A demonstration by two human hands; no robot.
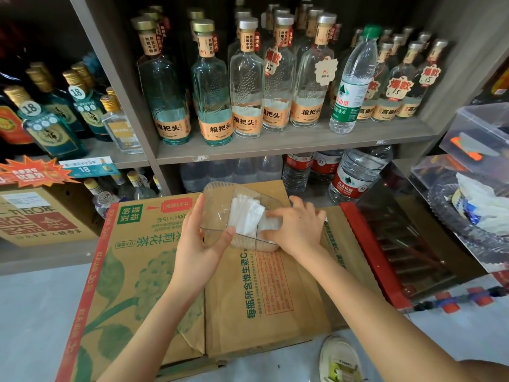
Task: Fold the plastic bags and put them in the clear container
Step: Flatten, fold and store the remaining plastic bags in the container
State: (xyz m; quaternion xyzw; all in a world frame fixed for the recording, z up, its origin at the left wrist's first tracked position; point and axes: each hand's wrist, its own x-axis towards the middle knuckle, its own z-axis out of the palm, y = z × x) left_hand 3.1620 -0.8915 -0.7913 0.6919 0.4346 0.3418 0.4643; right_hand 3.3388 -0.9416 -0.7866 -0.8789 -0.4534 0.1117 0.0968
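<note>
A clear divided container (220, 190) sits on top of a cardboard box (154, 260). My left hand (198, 244) grips its near left rim, thumb hooked over the edge. Folded white plastic bags (245, 216) stand in the middle compartment. My right hand (296, 227) presses another folded white bag (271, 224) down into the right compartment with bent fingers; most of that bag is hidden under them.
Shelves of glass bottles (245, 84) and water bottles stand just behind the box. At the right, a glass counter holds a dark bowl (451, 213) with loose plastic bags and a clear bin (479, 128). My shoe (340, 359) is on the floor.
</note>
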